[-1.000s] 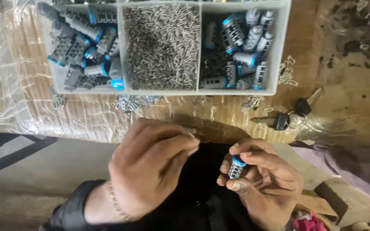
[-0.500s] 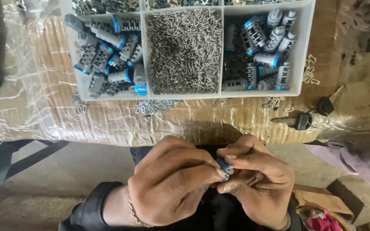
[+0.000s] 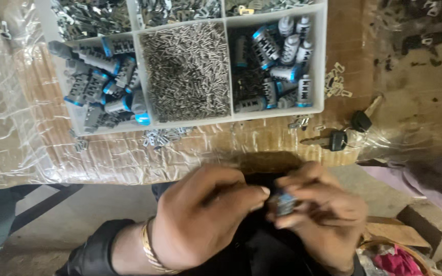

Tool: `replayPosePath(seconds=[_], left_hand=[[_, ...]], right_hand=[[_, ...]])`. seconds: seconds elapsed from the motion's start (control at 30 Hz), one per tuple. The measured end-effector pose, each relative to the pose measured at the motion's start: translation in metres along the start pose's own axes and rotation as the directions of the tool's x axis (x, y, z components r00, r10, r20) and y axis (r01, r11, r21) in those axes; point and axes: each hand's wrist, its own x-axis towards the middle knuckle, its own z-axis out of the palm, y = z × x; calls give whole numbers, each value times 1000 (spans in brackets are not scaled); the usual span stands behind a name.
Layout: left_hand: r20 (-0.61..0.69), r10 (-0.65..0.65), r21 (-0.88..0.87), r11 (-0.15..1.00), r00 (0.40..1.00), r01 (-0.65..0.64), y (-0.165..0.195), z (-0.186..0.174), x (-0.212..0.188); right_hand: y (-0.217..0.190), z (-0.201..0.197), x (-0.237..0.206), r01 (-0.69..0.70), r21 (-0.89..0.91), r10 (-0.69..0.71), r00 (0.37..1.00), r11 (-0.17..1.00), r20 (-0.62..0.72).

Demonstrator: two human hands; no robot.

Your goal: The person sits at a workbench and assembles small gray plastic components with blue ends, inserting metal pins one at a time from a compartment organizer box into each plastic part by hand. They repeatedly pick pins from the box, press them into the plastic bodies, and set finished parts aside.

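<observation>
Plastic-covered table (tray, keys)

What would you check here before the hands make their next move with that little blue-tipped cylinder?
1. Right hand has the small cylinder in its fingers: ok.
2. Left hand meets it at the fingertips: ok.
3. Whether the left fingers hold a small part: cannot tell, hidden.
4. Parts tray lies on the table within view, pins in the middle compartment: ok.
5. Keys lie apart from the hands: ok.
6. Loose bits lie outside the tray: not ok.
</observation>
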Motion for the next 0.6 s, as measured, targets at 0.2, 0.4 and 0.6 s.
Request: replayPosePath(seconds=[0.2,0.4,0.6], left_hand=[[-79,309,662,727,948,-182,20,22,41],[91,473,486,747,876,-454,-24,9,-7],[-258,154,403,914,954,-38,-5,-12,-9]], right_hand=[[-13,-27,-21,70,37,-65,989,997,-135],[-13,-20,-11,17,68,-11,996,998,-86],[-10,7,6,-107,73,108,994,992,-3]])
